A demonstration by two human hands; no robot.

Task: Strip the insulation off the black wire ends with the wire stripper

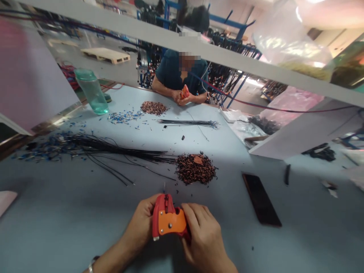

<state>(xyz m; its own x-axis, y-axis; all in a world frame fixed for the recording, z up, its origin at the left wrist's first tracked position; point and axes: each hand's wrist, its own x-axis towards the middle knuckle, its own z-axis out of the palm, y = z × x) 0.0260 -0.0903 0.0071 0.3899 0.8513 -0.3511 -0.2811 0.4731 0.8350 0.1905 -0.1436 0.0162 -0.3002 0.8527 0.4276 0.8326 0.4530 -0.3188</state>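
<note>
A red and orange wire stripper [170, 222] is gripped by my right hand [203, 235], whose fingers wrap round its handle side. My left hand [142, 220] is closed at the left side of the tool's head; its fingertips are partly hidden behind it. A thin short tip [164, 185] sticks up past the top of the tool, and what the left fingers pinch is not clear. Just beyond lies a pile of black and copper-coloured scraps [196, 169]. Left of it stretches a bundle of black wires [127, 151], their far-left ends among blue-tipped pieces [51, 146].
A black phone [261, 199] lies at the right. Across the table a co-worker [182, 76] holds a similar orange-red tool [184, 92], near a second scrap pile [153, 107] and wire bundle [189, 123]. A green bottle [92, 91] stands far left. A white beam [159, 40] crosses above.
</note>
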